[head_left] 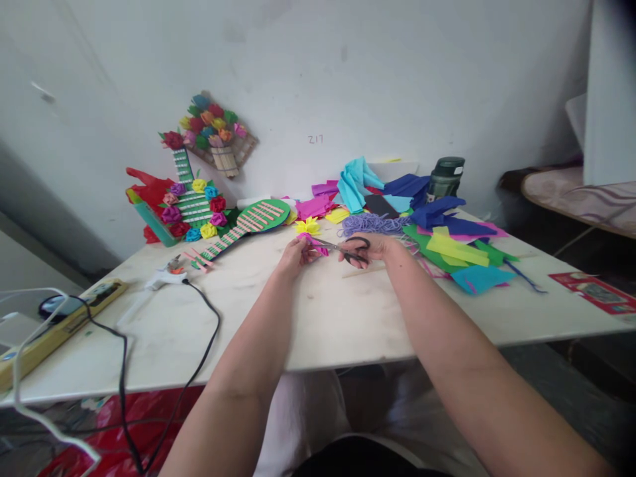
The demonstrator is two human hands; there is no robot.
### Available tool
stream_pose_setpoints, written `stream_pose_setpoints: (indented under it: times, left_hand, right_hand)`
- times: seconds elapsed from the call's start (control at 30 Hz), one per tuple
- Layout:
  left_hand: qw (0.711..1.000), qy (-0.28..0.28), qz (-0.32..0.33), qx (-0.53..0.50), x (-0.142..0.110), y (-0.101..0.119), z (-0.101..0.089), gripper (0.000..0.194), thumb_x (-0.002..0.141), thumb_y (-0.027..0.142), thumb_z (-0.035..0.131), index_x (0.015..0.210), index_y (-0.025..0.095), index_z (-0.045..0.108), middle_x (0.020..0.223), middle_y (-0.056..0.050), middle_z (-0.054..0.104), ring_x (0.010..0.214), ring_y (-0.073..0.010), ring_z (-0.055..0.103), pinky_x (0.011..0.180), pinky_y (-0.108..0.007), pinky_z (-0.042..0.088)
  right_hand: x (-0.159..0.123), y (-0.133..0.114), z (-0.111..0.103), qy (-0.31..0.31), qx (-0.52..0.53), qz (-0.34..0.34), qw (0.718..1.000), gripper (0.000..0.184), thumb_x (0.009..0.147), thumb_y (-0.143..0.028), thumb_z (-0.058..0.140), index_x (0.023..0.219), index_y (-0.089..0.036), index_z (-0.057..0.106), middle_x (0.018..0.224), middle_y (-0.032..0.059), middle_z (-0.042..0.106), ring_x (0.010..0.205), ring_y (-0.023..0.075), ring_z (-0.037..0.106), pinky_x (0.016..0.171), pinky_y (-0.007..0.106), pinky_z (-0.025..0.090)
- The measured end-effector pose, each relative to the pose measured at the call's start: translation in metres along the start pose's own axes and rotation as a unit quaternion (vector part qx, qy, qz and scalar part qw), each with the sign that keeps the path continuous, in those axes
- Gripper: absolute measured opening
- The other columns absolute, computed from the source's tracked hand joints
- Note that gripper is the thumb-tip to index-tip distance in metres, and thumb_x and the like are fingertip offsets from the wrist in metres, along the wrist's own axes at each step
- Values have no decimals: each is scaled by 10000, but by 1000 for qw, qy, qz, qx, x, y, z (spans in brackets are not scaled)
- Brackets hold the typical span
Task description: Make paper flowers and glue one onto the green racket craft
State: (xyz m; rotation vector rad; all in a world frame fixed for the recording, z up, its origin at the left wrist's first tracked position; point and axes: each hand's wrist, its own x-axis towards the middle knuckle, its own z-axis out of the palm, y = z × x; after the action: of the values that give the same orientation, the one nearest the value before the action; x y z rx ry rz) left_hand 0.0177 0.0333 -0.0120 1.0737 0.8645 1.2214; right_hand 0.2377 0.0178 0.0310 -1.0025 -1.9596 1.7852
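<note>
The left hand [294, 254] pinches magenta crepe paper [320, 250] over the bench [348, 324]. Just right of it, the right hand [376, 247] grips scissors [332, 246], their long axis running roughly left to right, blades pointing left at the paper. Whether blades and paper touch is unclear; the right hand partly hides purple yarn [373, 224] on its far side.

Pink piece [322, 250] part-hidden; power strip [59, 336] cut off.

Bare forearms [253, 361], black top [342, 457], pale trousers [304, 419]
</note>
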Motion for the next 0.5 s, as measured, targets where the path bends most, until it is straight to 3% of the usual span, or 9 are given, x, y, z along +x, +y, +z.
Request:
stream_pose_setpoints:
  times: [0.27,0.5]
  left_hand:
    - [1000,-25,5,6,3,-3,-1,175,815,292,546,769,140,472,615,-51,605,512,-133,602,405,-188,367]
    - [999,-30,6,23,3,-5,1,191,787,273,579,717,144,457,563,-32,573,463,-99,546,386,-174,327]
  right_hand:
    - [9,3,4,13,8,21,1000,406,803,-473,532,856,-77,599,479,27,600,348,87,511,329,171,373]
    - [17,7,7,43,31,-2,999,452,751,-561,571,839,-119,532,486,32,611,354,112,529,305,177,362]
